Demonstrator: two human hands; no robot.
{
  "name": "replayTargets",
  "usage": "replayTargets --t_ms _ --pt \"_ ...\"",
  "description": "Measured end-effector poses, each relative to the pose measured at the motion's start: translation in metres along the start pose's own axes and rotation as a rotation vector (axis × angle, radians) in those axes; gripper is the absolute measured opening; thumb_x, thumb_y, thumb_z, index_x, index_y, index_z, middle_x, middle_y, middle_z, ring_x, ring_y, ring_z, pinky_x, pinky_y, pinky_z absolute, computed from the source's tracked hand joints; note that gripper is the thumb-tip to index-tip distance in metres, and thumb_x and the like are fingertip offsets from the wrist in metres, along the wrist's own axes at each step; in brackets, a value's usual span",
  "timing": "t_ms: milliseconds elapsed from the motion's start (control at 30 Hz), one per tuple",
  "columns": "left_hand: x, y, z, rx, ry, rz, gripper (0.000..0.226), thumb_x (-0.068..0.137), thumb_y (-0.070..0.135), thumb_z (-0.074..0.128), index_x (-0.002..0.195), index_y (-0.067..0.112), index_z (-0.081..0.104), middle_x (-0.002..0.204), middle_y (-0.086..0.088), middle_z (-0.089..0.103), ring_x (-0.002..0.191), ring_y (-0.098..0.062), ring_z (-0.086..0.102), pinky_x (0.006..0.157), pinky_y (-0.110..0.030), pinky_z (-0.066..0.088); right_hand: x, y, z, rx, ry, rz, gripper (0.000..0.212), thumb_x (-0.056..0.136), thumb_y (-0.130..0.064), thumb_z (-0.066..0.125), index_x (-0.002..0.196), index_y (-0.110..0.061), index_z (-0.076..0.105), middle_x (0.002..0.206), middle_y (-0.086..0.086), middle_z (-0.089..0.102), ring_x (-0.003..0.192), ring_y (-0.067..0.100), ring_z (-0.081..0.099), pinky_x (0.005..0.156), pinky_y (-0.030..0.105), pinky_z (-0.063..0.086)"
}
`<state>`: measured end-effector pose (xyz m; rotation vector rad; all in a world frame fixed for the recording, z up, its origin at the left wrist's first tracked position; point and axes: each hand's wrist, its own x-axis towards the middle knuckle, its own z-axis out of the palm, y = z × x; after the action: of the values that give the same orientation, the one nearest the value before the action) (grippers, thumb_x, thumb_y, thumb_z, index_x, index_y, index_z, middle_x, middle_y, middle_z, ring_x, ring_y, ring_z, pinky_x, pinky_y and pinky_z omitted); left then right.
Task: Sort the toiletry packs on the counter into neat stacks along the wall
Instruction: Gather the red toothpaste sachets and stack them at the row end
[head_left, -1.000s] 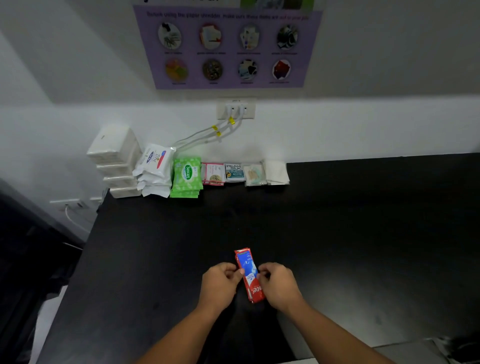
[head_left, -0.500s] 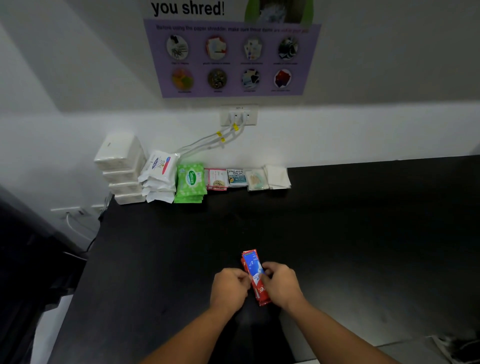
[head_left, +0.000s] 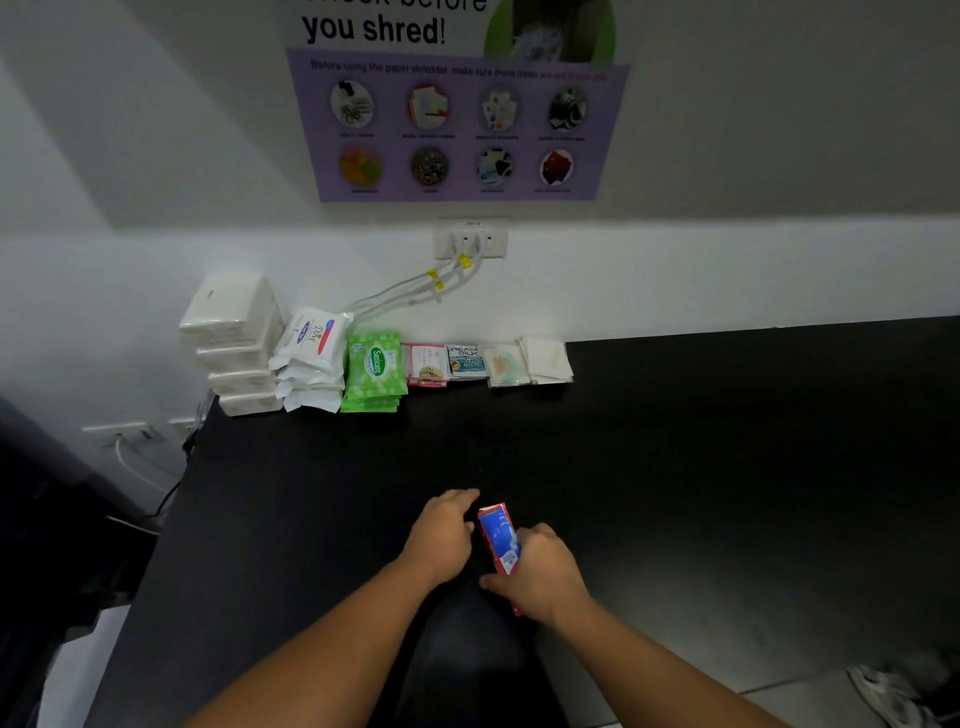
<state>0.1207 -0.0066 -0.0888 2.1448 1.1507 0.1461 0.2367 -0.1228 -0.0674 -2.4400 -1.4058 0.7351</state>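
Right hand (head_left: 540, 577) is wrapped round the near end of a red-and-blue pack (head_left: 497, 538), a firm hold, with the pack's far end pointing toward the wall; the print on it is too small for me to read. Left hand (head_left: 441, 535) sits just beside the pack's left edge, fingers straight and loose, holding nothing, and whether it brushes the pack I can't tell. Both are low over the black counter (head_left: 727, 467), well in front of the green Sanicare stack (head_left: 375, 371) and a little to its right.

That green stack is my marker, back against the wall. Touching its left side, a stack of white Dove packs (head_left: 311, 358), top one tilted. Left again, a taller pile of plain white tissue packs (head_left: 234, 343) at the counter's corner. Just right of the green stack, pink sachets (head_left: 427, 365), then Cream Silk sachets (head_left: 466, 361), then pale sachets (head_left: 505, 366) I can't read, then white sachets (head_left: 546, 358), all in one row.

Above and right of the green stack there's a wall socket (head_left: 470, 239), its white cables (head_left: 415, 288) with yellow tags running down behind the Dove packs. Higher up, a purple poster (head_left: 457, 119): "you shred!", then "Before using the paper shredder, make sure these items are", and eight round pictures beneath
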Motion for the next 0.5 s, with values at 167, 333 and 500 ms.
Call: replayTargets --t_ms 167,333,500 --pt "0.006 0.003 0.000 -0.018 -0.086 0.046 0.039 0.098 0.012 0.050 0.135 0.022 0.059 0.133 0.002 0.061 0.122 -0.011 0.055 0.107 -0.029 0.043 -0.002 0.000 0.009 -0.016 0.060 0.019 0.036 0.081 -0.031 0.072 0.112 -0.016 0.061 0.111 0.004 0.055 0.080 0.014 0.054 0.074 0.025 0.050" --pt "0.002 0.002 0.003 -0.075 -0.056 0.074 0.032 0.100 0.014 0.050 0.127 0.022 0.066 0.121 0.003 0.066 0.108 -0.007 0.060 0.100 -0.025 0.047 -0.001 0.000 0.012 -0.030 0.100 0.042 0.031 0.088 -0.031 0.067 0.113 -0.014 0.063 0.112 0.005 0.056 0.077 0.013 0.051 0.068 0.021 0.040" --pt "-0.005 -0.002 0.005 -0.063 -0.018 0.050 0.041 0.099 0.013 0.054 0.140 0.017 0.055 0.136 0.000 0.058 0.124 -0.012 0.054 0.103 -0.020 0.039 0.000 -0.003 0.013 -0.061 0.092 0.079 0.041 0.079 -0.030 0.074 0.116 -0.016 0.061 0.114 0.003 0.055 0.089 0.016 0.058 0.074 0.023 0.046"
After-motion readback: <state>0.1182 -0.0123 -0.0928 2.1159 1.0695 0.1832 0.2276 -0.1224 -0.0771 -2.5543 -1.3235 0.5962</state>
